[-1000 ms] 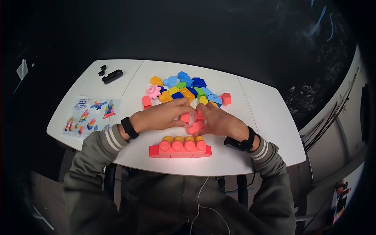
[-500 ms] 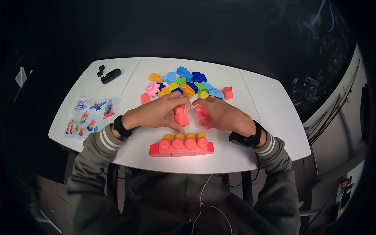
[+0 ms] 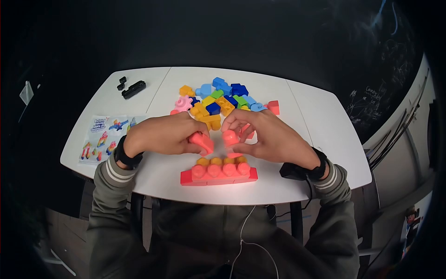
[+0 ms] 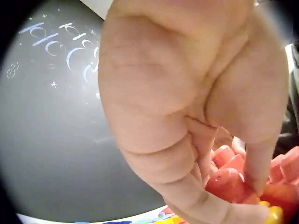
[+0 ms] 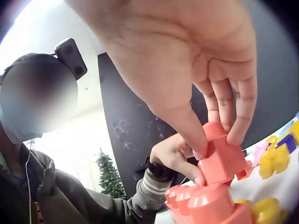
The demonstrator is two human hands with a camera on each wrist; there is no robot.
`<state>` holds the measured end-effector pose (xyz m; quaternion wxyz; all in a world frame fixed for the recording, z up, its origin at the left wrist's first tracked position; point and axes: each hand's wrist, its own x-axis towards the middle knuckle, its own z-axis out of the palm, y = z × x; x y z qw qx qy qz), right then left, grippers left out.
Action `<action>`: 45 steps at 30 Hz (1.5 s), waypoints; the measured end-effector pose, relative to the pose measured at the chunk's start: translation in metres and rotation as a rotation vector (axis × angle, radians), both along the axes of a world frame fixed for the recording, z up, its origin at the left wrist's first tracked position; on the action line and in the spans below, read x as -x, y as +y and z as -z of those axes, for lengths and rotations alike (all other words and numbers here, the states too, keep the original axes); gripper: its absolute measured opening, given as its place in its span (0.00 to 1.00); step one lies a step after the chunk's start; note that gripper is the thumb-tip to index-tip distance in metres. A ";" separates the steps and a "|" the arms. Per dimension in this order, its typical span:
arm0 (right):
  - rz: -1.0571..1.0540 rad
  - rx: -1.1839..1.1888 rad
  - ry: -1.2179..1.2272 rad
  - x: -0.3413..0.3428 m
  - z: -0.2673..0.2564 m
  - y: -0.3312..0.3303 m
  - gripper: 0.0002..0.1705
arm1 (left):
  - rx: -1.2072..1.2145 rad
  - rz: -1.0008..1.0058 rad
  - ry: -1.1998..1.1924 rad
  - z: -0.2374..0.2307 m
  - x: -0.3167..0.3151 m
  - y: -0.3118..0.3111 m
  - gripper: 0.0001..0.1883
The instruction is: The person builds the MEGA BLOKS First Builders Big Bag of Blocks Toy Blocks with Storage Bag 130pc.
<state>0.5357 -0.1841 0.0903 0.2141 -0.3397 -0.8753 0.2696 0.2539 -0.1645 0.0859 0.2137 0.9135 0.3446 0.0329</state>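
My left hand (image 3: pixel 162 134) pinches a coral-red toy block (image 3: pixel 202 142), tilted, between thumb and fingers. Across from it, my right hand (image 3: pixel 267 137) grips a red block with a round stud (image 3: pixel 230 136). The right wrist view shows thumb and fingertips on this block (image 5: pixel 223 161). Another red block (image 3: pixel 247 132) shows partly behind the right fingers. Close below both hands, nearer the body, stands a joined row of red blocks (image 3: pixel 219 177) with round studs on top. A row of yellow studs (image 3: pixel 215 161) lies along its far side.
Beyond the hands lies a pile of blue, green, yellow and pink blocks (image 3: pixel 214 109). An instruction sheet (image 3: pixel 98 135) is at the left, and black parts (image 3: pixel 134 89) sit at the back left. A black device (image 3: pixel 292 171) is beside the right wrist.
My left hand has drawn left and toward the body, and its red block is now tilted. The right hand now grips a studded block closer to the joined row.
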 end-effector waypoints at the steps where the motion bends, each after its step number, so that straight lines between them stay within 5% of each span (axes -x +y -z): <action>1: -0.002 0.003 -0.002 0.002 0.005 0.001 0.20 | 0.029 0.026 0.022 -0.002 -0.003 -0.001 0.19; 6: -0.039 0.022 0.039 0.008 0.019 0.005 0.19 | 0.011 0.057 -0.029 0.005 -0.004 -0.003 0.13; 24: -0.119 0.055 0.064 0.022 0.035 0.002 0.18 | -0.060 0.100 0.159 0.011 0.001 -0.013 0.22; 36: -0.065 0.026 0.065 0.020 0.043 0.002 0.16 | -0.066 0.073 0.079 0.024 0.005 -0.005 0.31; 45: -0.047 -0.039 0.069 0.018 0.044 0.002 0.16 | -0.161 0.015 0.137 0.032 -0.016 -0.010 0.29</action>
